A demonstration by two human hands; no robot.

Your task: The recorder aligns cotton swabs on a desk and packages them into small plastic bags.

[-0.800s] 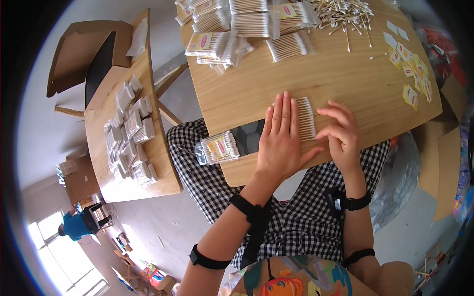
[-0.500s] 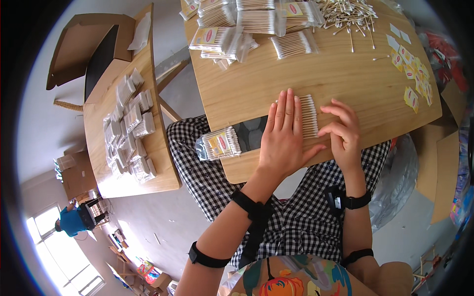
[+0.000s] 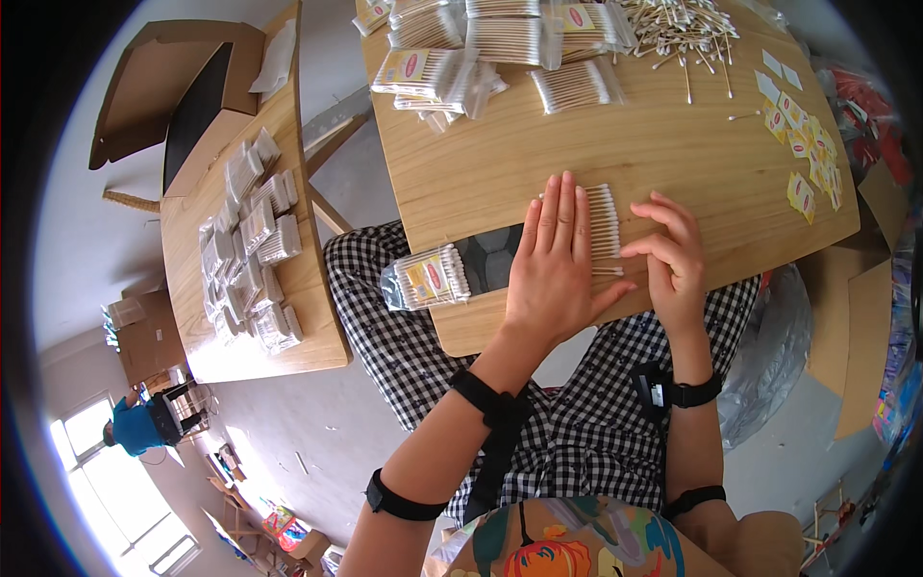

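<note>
My left hand [image 3: 553, 255] lies flat, fingers together and stretched out, over a row of cotton swabs [image 3: 603, 223] on the table. The white tips of the row show at its right side; the rest is hidden under the palm. My right hand [image 3: 671, 252] is just right of those tips, its fingers bent and apart with nothing visible between them. One cotton swab [image 3: 608, 271] sits at the near end of the row, by my left thumb. To the left, a dark patterned strip [image 3: 492, 258] runs from under my left hand to a clear bag of cotton swabs [image 3: 430, 278] with a yellow label.
Filled swab bags [image 3: 505, 40] are stacked at the table's far side, beside a heap of loose swabs [image 3: 678, 29]. Yellow label cards [image 3: 815, 154] lie at the right. A second table [image 3: 317, 327] on the left bears more bags [image 3: 252, 245] and an open carton [image 3: 216, 87].
My right hand has shifted slightly right, away from the swab tips. The swab at the near end of the row now shows clearly. My left hand stays in place.
</note>
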